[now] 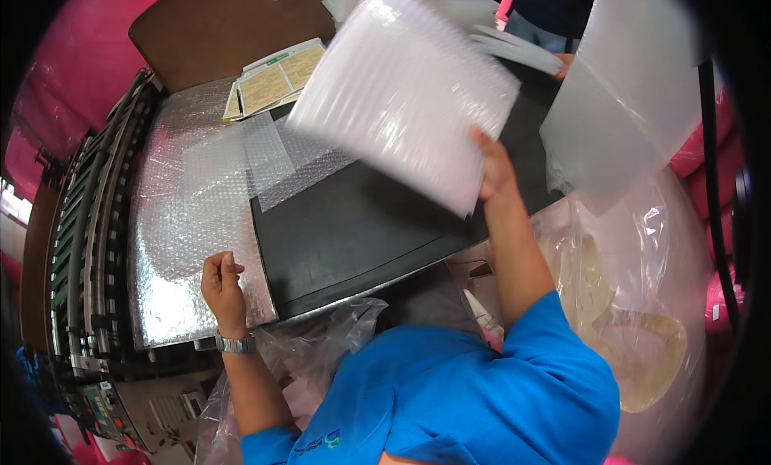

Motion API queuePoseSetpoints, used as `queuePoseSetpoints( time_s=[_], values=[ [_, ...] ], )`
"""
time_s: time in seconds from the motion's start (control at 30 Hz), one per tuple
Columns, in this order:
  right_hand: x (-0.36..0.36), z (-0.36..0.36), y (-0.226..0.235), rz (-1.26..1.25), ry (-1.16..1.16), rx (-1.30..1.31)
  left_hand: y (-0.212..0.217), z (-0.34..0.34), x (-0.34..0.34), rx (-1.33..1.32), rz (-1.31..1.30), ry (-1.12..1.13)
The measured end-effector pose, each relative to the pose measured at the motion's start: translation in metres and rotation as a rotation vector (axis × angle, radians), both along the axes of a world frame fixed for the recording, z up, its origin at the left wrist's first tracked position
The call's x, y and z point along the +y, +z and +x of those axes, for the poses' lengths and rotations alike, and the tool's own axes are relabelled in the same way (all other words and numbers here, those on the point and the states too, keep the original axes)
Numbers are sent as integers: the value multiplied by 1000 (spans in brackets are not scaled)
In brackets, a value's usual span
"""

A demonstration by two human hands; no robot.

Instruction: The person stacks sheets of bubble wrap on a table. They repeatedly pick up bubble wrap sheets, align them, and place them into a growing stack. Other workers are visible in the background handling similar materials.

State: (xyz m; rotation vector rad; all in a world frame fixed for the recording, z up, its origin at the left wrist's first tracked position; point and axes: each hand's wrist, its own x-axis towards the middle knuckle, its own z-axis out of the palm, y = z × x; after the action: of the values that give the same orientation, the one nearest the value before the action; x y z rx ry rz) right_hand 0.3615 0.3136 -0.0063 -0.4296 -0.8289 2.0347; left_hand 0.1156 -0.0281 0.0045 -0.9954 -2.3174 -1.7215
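My right hand (493,169) grips the lower right edge of a thick, whitish stack of bubble-wrap sheets (405,91). The stack is tilted and held up over the black tabletop (353,232); the fingers behind it are hidden. My left hand (222,287), a watch on its wrist, is curled closed with nothing visible in it. It hovers over the near part of a silvery bubble-wrap sheet (181,248) that covers the left side of the table. Smaller clear bubble-wrap pieces (233,156) lie flat between that sheet and the black surface.
Yellowish printed sheets (277,83) lie at the back beside a brown board (225,31). A roller conveyor (88,224) runs along the left. Another person's hand (565,66) is beside white sheets (518,49) at the back right. A large translucent sheet (626,95) stands at right, above clear plastic wrapping (642,264).
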Motion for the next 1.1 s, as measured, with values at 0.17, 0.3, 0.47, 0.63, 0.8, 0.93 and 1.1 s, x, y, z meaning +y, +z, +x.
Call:
queuePoseSetpoints(
  time_s=[0.17, 0.3, 0.47, 0.63, 0.8, 0.93, 1.1],
  values=[
    [127, 22, -14, -135, -208, -67, -8, -18, -3, -70, -52, -57],
    [175, 37, -48, -255, -343, -205, 5, -38, 4, 4, -241, -95],
    [172, 35, -39, -229, -382, -251, 20, -74, 25, 196, -334, -123],
    [142, 31, -45, 479, -1141, -916, 12, -109, 49, 500, -357, -171],
    [22, -73, -13, 586, -15, -720, -11, -114, 51, 534, -455, -169],
    [23, -147, -21, 538, 70, -839, -16, -109, 50, 658, -696, -49],
    [-16, -200, -10, 358, 244, -823, -12, -101, 57, 569, -1120, -13]
  ],
)
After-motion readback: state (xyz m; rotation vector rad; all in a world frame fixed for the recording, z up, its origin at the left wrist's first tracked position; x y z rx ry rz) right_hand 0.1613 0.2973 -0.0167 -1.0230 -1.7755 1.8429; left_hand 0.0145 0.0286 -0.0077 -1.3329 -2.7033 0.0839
